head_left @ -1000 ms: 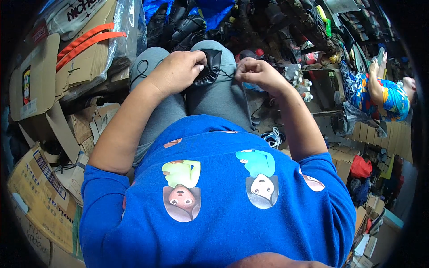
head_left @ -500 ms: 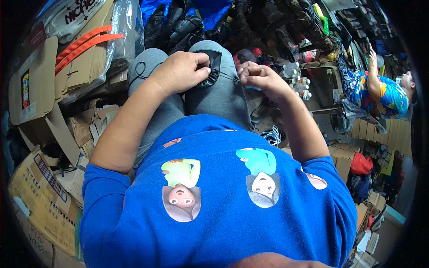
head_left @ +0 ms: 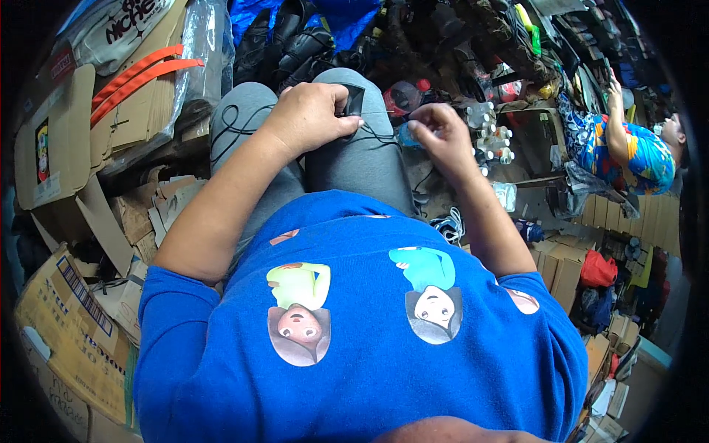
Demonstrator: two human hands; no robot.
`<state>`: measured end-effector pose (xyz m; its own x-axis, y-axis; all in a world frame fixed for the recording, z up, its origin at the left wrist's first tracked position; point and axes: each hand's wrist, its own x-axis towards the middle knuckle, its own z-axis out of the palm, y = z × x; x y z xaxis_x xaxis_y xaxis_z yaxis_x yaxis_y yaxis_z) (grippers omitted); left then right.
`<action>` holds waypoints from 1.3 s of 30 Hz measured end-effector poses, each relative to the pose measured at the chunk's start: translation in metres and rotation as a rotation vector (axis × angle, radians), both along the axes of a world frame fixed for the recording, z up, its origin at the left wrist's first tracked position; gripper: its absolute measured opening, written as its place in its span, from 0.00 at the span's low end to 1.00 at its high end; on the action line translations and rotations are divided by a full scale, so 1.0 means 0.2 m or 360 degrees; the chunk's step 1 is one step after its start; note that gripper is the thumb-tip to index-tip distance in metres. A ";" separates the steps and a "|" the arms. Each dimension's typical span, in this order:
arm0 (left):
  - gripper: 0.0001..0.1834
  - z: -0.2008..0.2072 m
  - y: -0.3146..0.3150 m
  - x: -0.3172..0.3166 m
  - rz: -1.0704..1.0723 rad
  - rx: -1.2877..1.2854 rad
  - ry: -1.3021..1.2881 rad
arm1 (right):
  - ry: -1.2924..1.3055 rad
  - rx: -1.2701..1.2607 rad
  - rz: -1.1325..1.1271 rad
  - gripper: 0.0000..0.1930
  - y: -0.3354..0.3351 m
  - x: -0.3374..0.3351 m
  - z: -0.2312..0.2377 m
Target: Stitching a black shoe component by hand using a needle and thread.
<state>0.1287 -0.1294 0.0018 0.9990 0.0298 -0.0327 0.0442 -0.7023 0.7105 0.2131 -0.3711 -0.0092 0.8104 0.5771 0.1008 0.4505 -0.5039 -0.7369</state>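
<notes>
A black, glossy, leather-like piece (head_left: pixel 355 98) is rested on the right thigh of the grey cloth trousers (head_left: pixel 353 173), near the knee, and is partly covered by the left hand (head_left: pixel 314 111). It is pinched at its near edge between the thumb and bent fingers of that hand; the fingers are closed firmly, it seems.

To the right of the black piece, and apart from it, the right hand (head_left: pixel 445 136) is raised with its fingers curled. Whether anything is held in it cannot be told, as the fingertips are blurred. From the black piece a thin, straight strand (head_left: pixel 389 112) is run out to the right; whether it is thread or a needle cannot be made out. A thin, dark, flexible cord (head_left: pixel 378 135) is draped just below it, and a looped black cord (head_left: pixel 230 131) is laid on the other thigh, to its left.

For good handling, the black piece is best pinned flat against the thigh, close to where the strand leaves it. Any pull is best made smoothly and in line with the strand, with the loose cord held clear so that no tangle is formed.
</notes>
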 end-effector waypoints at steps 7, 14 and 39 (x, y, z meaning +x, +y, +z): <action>0.21 0.00 -0.01 0.01 0.0014 0.0074 0.0017 | 0.0039 -0.0015 0.0230 0.09 0.09 -0.17 0.04; 0.19 0.02 -0.01 0.01 0.0020 0.0046 0.0051 | -0.0424 -0.0105 0.0011 0.09 0.18 0.06 0.23; 0.06 -0.13 0.67 -0.62 0.0339 -0.0003 0.0051 | 0.0104 -0.0616 0.0397 0.07 -0.03 0.32 0.13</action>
<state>0.0045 0.0055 -0.0246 0.9686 0.2401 -0.0644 0.2139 -0.6732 0.7078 0.2773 -0.3776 0.0166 0.6395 0.7403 -0.2071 0.5516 -0.6296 -0.5472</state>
